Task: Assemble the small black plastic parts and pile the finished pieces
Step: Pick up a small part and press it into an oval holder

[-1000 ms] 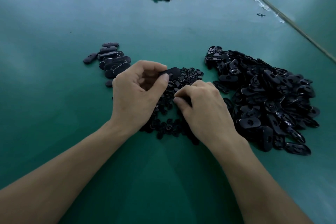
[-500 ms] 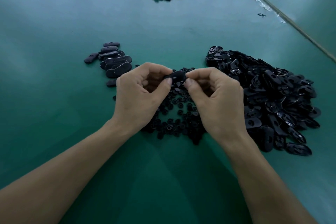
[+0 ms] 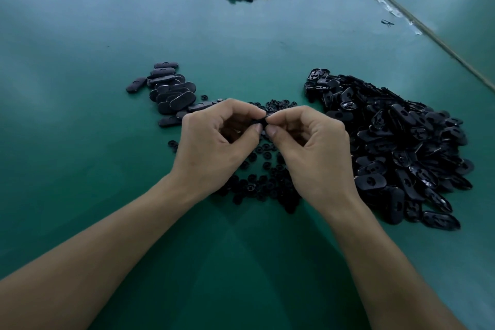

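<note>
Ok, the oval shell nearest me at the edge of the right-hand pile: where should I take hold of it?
Pinch the oval shell across its narrow width, about mid-length, coming from above on the near side. It lies flat with both long edges exposed. Bare table borders it on the near side, while the pile crowds its far side.

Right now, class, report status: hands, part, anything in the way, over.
Left hand and right hand both pinching one black part above the round pieces. Finished pile left, loose shells right. Nothing blocking the hands.
</note>
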Demonstrator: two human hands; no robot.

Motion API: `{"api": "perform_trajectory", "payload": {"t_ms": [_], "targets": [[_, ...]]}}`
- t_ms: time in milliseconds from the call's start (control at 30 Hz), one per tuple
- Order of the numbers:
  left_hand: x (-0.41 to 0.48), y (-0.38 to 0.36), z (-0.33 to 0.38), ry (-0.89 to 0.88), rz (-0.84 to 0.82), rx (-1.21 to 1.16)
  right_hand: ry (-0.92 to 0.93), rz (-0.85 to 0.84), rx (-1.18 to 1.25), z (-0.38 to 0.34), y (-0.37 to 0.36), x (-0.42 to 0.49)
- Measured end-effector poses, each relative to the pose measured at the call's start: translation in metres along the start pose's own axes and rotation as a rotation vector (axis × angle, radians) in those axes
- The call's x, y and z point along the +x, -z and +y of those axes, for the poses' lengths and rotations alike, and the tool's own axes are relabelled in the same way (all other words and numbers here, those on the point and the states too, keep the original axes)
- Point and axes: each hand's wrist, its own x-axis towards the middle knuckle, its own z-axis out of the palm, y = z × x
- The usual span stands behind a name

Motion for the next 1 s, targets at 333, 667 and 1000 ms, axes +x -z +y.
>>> {"api": "perform_trajectory", "payload": {"t_ms": [333,667,1000], "targets": [[0.000,0.000,-0.003,-0.033,-0.057,0.051,0.007,0.024,-0.101,-0.002,0.001,0.000],[-0.001,0.001,-0.007,-0.118,-0.091,0.199,0.048,0.014,-0.171,-0.007,0.003,-0.003],[-0.002,-0.001,-0.009,-0.121,-0.062,0.194,0.033,-0.042,-0.172,0.002,0.011,0.002]]}}
